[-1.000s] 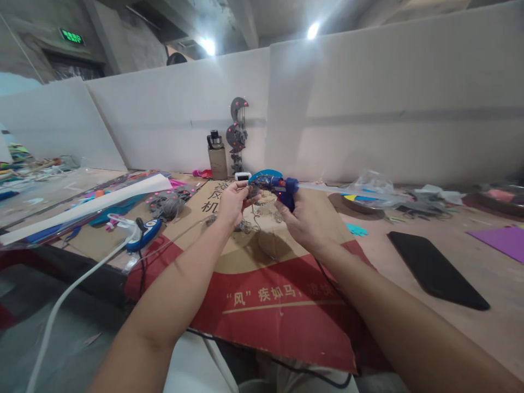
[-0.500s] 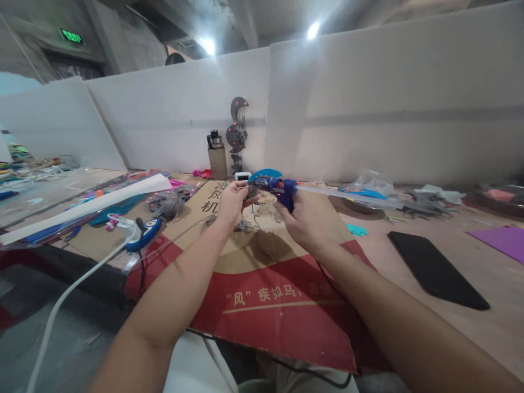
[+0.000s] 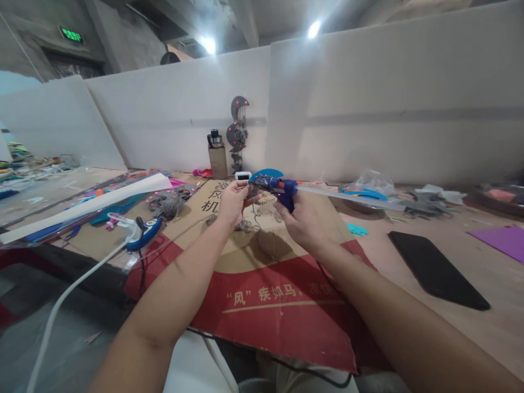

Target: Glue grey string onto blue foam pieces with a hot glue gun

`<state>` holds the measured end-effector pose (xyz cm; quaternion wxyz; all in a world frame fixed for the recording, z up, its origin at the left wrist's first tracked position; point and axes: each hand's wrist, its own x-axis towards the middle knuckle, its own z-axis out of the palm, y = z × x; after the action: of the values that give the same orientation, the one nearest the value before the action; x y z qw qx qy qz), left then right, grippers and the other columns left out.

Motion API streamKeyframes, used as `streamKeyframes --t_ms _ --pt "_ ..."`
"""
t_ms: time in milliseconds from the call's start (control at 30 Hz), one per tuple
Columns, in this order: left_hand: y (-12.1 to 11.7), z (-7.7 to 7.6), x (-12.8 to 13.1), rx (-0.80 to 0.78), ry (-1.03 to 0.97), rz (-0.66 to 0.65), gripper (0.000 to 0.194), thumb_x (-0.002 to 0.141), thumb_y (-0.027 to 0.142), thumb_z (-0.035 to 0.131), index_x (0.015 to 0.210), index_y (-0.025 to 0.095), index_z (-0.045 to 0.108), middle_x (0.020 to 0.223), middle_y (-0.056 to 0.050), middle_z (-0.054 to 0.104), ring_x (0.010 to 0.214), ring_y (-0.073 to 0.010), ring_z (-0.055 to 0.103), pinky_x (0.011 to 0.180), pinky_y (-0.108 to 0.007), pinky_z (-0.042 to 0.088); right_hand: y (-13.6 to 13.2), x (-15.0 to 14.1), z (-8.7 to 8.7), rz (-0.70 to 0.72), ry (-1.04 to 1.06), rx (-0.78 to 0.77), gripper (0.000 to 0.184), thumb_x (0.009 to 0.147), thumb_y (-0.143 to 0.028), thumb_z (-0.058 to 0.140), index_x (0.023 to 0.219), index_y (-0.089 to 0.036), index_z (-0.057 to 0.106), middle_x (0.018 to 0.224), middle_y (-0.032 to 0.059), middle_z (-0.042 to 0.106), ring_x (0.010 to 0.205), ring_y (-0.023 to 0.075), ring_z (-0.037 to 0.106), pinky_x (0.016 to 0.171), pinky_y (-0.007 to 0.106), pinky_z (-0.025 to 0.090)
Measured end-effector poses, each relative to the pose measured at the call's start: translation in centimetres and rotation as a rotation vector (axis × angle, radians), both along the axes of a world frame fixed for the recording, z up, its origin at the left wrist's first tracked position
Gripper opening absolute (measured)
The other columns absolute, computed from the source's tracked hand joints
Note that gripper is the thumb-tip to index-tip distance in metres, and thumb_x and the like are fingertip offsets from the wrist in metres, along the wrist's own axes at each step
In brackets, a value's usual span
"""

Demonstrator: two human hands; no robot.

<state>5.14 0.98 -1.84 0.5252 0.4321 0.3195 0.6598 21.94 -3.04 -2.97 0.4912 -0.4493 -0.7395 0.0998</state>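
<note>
My right hand (image 3: 301, 218) is wrapped round the handle of a blue hot glue gun (image 3: 289, 191), with a long clear glue stick (image 3: 347, 195) jutting from its back. The gun's nozzle points left, toward my left hand (image 3: 234, 203). My left fingers pinch a small dark grey piece (image 3: 254, 191) close to the nozzle; its exact shape is too small to make out. From it a grey strand hangs down to loose grey yarn (image 3: 243, 225) on the red and tan cardboard sheet (image 3: 282, 322).
A bottle (image 3: 217, 158) and a hanging string of grey crescents (image 3: 236, 134) stand at the back. To the left are a power strip (image 3: 144, 234) with a white cable and a grey yarn ball (image 3: 170, 206). A black slab (image 3: 436, 267) and purple sheet (image 3: 501, 241) lie right.
Almost nothing differs. Both hands keep the same hold and place, the glue gun's tip staying at the grey piece.
</note>
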Motion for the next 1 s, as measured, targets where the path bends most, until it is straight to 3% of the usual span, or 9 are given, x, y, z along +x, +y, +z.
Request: streamKeyframes --t_ms 467,1000 --pt "-0.31 0.28 0.19 -0.006 -0.012 0.001 0.009 0.079 0.011 0.063 0.084 0.015 0.057 0.074 -0.001 0.067 0.065 -0.0118 0.067 0.072 -0.031 0.059 -0.08 -0.1 0.15 -0.037 -0.032 0.025 0.035 0.089 -0.04 0.047 0.115 -0.018 0.056 0.104 0.0144 0.066 0.101 0.0319 0.061 0.083 0.047 0.048" --pt "-0.29 0.37 -0.05 0.007 -0.045 -0.006 0.009 0.077 0.013 0.065 0.083 0.015 0.059 0.074 -0.001 0.068 0.066 -0.0105 0.066 0.078 -0.032 0.058 -0.31 -0.06 0.36 -0.017 -0.001 0.022 0.037 0.089 -0.041 0.048 0.119 -0.02 0.054 0.107 0.0138 0.066 0.105 0.0317 0.06 0.085 0.049 0.048"
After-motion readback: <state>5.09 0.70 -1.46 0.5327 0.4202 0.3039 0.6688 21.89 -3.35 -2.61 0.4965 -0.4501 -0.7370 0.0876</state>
